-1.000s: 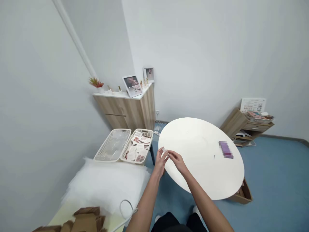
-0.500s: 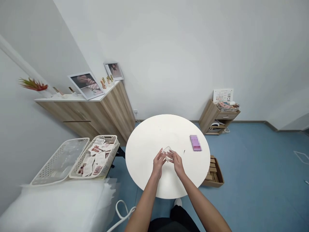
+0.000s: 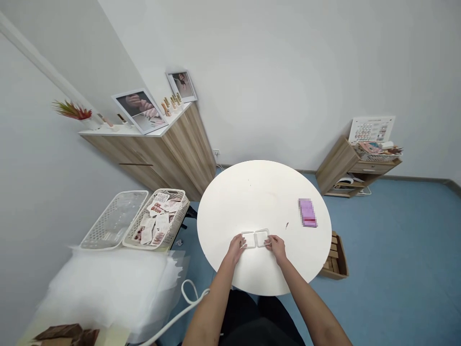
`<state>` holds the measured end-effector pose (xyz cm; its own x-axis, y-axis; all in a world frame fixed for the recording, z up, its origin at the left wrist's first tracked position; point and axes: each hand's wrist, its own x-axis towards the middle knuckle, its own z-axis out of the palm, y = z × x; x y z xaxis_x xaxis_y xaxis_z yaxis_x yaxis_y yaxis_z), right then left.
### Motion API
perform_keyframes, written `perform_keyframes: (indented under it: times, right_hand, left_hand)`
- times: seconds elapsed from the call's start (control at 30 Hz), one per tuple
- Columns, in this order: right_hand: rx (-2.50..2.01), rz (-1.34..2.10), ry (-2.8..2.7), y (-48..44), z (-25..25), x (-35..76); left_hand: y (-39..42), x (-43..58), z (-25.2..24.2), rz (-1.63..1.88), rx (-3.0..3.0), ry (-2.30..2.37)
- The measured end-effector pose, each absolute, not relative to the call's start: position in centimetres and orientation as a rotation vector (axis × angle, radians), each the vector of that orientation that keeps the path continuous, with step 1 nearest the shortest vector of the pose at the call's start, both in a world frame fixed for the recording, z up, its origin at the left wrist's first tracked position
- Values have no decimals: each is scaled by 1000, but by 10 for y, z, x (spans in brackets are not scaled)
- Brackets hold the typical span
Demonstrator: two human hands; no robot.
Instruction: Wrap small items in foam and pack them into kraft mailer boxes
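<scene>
Two small clear square trays, or the halves of one clear box, lie side by side on the round white table (image 3: 223, 206). My left hand (image 3: 236, 247) grips the outer edge of the left clear piece (image 3: 248, 239). At the outer edge of the right clear piece (image 3: 262, 237), my right hand (image 3: 276, 246) has its fingers closed on the rim. A purple pixelated item (image 3: 307, 213) lies toward the table's right side, and a small dark mark (image 3: 287, 225) shows between it and my right hand.
Left of the table stand a basket of printed packets (image 3: 158, 221), a clear-lined basket (image 3: 113, 221) and white sheets (image 3: 108, 288). A wooden cabinet (image 3: 187, 149) is behind. On the right are a small shelf (image 3: 334, 166) and a floor carton (image 3: 340, 257).
The clear item held up between my hands now shows as two pieces side by side on the table. My hands have moved apart. The view has shifted.
</scene>
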<state>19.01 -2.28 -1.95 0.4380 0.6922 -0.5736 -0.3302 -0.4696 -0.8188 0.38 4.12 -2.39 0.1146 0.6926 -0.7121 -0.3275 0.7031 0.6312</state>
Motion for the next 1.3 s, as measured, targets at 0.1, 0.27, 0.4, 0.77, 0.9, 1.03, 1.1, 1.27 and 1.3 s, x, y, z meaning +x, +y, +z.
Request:
perform_keyframes:
  times: [0.1, 0.27, 0.4, 0.77, 0.9, 1.03, 1.1, 1.27, 1.3]
  right_hand:
    - [-1795, 1181, -472, -18, -30, 186]
    - [-2084, 691, -949, 8, -31, 169]
    - [-2007, 527, -1273, 47, -15, 128]
    - [-1378, 535, -2039, 149, 49, -87]
    - [-1232, 511, -2420, 172, 58, -166]
    - [-1104, 432, -2822, 184, 56, -220]
    - [-1068, 370, -2969, 187, 54, -235]
    - [-990, 294, -3087, 190, 53, -246]
    - [-974, 316, -3083, 190, 53, -245]
  left_hand:
    - [44, -14, -25, 763, 434, 1344]
    - [55, -58, -9, 893, 616, 1440]
    - [68, -119, 14, 1121, 1217, 1663]
    - [43, -299, 16, 954, 1966, 2297]
    - [33, -320, 7, 836, 2106, 2204]
    - [31, -327, 8, 801, 2145, 2140]
    - [31, -328, 7, 794, 2146, 2128]
    - [31, -330, 3, 811, 2104, 2140]
    - [31, -330, 4, 818, 2093, 2139]
